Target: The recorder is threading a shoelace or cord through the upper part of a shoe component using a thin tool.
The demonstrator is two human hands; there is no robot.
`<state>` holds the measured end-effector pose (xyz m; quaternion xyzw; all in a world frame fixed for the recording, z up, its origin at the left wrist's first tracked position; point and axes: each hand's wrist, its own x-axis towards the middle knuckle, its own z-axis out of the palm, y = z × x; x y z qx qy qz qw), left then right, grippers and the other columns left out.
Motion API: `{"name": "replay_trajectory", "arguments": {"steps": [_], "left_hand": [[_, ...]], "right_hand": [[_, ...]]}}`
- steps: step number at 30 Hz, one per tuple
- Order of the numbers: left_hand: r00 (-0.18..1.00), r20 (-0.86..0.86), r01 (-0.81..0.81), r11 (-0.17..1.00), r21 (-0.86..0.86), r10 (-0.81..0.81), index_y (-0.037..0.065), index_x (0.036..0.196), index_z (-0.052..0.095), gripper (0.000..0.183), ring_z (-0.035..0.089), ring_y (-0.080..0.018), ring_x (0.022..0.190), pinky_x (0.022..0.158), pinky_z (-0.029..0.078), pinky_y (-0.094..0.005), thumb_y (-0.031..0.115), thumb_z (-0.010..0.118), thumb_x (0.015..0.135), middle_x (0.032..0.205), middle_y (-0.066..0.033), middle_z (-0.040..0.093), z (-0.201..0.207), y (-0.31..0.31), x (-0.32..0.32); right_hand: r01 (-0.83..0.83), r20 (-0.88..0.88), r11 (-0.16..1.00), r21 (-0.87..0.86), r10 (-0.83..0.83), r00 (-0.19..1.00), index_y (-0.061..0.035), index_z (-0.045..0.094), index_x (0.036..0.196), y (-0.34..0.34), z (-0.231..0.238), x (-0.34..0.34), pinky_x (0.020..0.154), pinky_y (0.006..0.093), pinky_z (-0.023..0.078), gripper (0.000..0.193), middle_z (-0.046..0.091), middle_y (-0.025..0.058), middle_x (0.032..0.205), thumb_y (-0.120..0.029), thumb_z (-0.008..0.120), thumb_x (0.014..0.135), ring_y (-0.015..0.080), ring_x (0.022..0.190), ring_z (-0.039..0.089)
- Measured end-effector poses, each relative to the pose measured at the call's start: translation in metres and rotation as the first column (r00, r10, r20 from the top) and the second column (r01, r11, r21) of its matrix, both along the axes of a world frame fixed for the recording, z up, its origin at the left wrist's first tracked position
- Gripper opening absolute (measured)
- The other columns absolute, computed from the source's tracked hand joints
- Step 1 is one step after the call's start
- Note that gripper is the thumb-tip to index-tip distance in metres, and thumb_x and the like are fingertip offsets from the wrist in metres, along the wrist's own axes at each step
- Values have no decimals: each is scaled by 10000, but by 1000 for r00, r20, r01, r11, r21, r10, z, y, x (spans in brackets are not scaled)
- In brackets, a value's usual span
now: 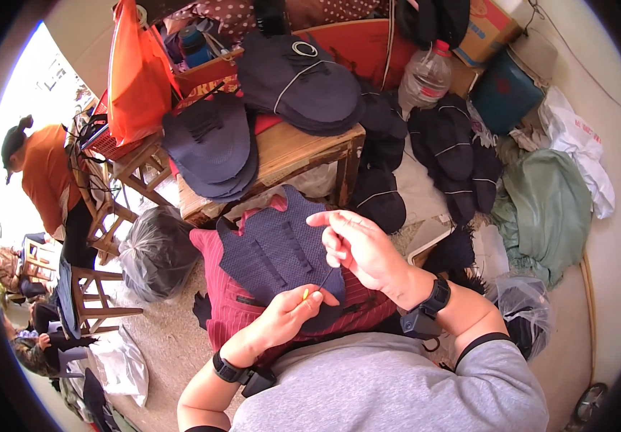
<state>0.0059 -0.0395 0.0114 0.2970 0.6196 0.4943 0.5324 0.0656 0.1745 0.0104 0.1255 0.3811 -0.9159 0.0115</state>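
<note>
A dark blue textured fabric piece (pixel 271 248) with a curved notch at its far edge and two dark strips across it lies on a red pinstriped cloth (pixel 217 288) over my lap. My left hand (pixel 289 317) is closed on its near edge, thumb on top, with a small yellow thing (pixel 305 294) at the fingertips. Above the right part of the piece, my right hand (pixel 361 252) is raised with the index finger reaching left and the other fingers curled in. Whatever those fingers may hold is too small to make out.
Stacks of dark rounded fabric pieces (pixel 299 86) lie on a wooden table (pixel 310 147) ahead. Tied dark bundles (pixel 454 144), a clear plastic bottle (pixel 425 79) and green cloth (pixel 544 209) are at right. A filled plastic bag (pixel 155 252), wooden stools (pixel 94 299) and a person in orange (pixel 47 173) are at left.
</note>
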Motion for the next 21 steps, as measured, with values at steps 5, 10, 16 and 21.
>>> {"name": "replay_trajectory", "arguments": {"steps": [5, 10, 16, 21], "left_hand": [[933, 11, -357, 921, 155, 360, 16, 1358, 607, 387, 503, -33, 768, 670, 430, -207, 267, 407, 1141, 968, 16, 593, -18, -1, -4], [874, -55, -463, 862, 208, 483, 55, 1356, 547, 321, 434, -44, 717, 632, 387, -212, 226, 428, 1111, 891, 27, 500, -20, 4, -20], [815, 215, -579, 773, 259, 539, 103, 1045, 466, 170, 326, -43, 621, 537, 289, -224, 234, 387, 1117, 786, 38, 420, -26, 1, -21], [829, 25, -538, 785, 308, 559, 101, 991, 472, 222, 334, -39, 617, 550, 297, -213, 250, 389, 1133, 759, 28, 443, -28, 7, -15]], "right_hand": [[-37, -17, 927, 373, 47, 999, -22, 616, 1187, 1, 7, -5, 625, 227, 388, 324, 480, -37, 777, -295, 451, 1129, 45, 684, 420], [-55, -66, 718, 694, 140, 988, 13, 553, 1265, -12, 10, -1, 725, 268, 461, 257, 531, 3, 840, -108, 415, 1085, 97, 765, 503], [-75, -141, 586, 807, 314, 939, 38, 524, 1231, -15, 17, -9, 739, 290, 499, 217, 660, 64, 818, -89, 462, 1066, 137, 769, 634], [-184, 0, 673, 716, 263, 965, 6, 491, 1187, -26, 12, -16, 632, 235, 476, 145, 683, 79, 863, -65, 474, 1062, 83, 662, 567]]}}
